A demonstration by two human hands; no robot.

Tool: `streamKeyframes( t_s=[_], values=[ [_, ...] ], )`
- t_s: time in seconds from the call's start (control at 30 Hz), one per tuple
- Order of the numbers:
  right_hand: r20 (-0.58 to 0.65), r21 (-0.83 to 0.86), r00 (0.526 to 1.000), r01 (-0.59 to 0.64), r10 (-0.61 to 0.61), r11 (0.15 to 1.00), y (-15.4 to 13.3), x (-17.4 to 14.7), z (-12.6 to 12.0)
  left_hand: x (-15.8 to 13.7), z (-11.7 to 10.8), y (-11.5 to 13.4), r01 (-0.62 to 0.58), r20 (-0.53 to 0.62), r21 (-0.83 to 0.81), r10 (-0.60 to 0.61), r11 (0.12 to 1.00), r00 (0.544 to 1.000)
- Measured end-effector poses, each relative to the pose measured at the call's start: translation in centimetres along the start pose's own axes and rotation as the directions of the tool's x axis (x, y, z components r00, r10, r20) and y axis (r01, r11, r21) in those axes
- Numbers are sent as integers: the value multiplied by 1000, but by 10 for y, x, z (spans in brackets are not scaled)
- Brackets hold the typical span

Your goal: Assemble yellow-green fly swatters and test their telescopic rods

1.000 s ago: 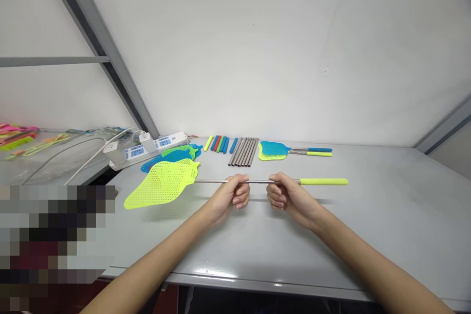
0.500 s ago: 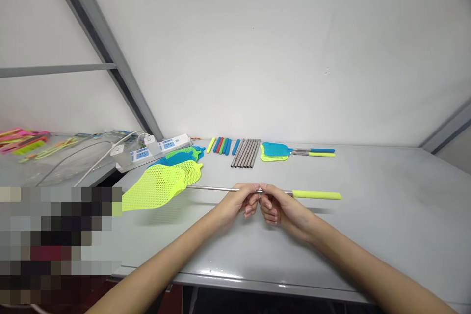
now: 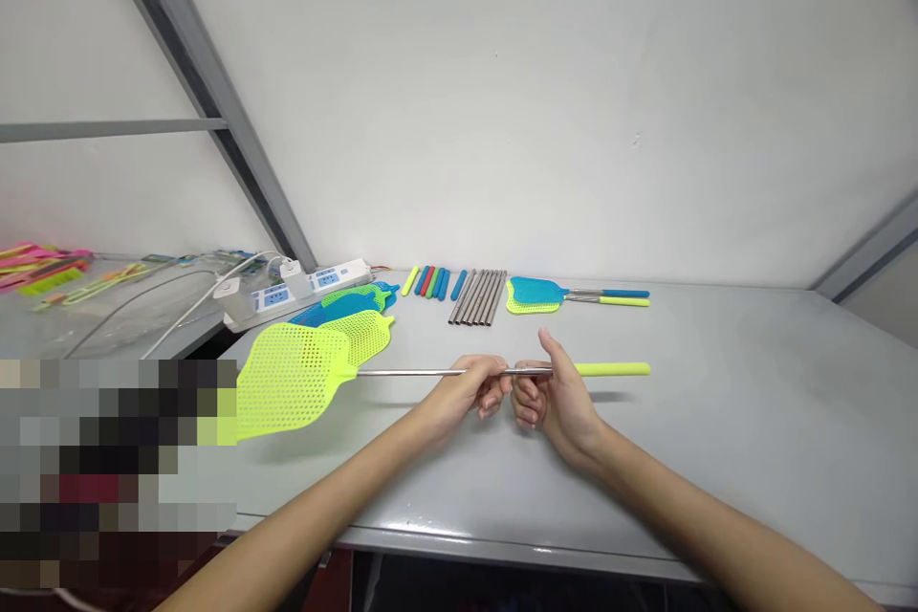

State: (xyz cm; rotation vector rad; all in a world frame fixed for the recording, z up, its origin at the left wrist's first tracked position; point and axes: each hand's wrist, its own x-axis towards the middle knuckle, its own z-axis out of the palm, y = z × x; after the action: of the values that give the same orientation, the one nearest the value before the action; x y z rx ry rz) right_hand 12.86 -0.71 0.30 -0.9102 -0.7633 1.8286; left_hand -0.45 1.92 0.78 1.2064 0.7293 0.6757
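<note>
Here, left fingers [image 3: 490,400] pinch and right fingers [image 3: 528,411] cradle a yellow swatter [image 3: 291,373], markings [image 3: 275,295] on the power strip [image 3: 349,271] illegible.

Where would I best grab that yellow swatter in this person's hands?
Probably by the yellow handle, from the right: it's slim and straight, sticking out past the right hand with its end free. The left hand grips the metal rod; the mesh head is wide.

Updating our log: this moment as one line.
left hand: holding metal rod; right hand: at rod, thumb raised; yellow handle: at rod's right end
</note>
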Motion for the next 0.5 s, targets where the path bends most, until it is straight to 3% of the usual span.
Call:
streamKeyframes(
  t_s=[0.2,0.5],
  values=[
    [-181,180,976,154,-121,972,-1,4,-5,-1,0,1,-12,-31,10,13,1000,999],
    [-121,88,989,90,-79,992,2,7,-9,0,0,-1,-15,-3,75,15,997,1000]
  ],
)
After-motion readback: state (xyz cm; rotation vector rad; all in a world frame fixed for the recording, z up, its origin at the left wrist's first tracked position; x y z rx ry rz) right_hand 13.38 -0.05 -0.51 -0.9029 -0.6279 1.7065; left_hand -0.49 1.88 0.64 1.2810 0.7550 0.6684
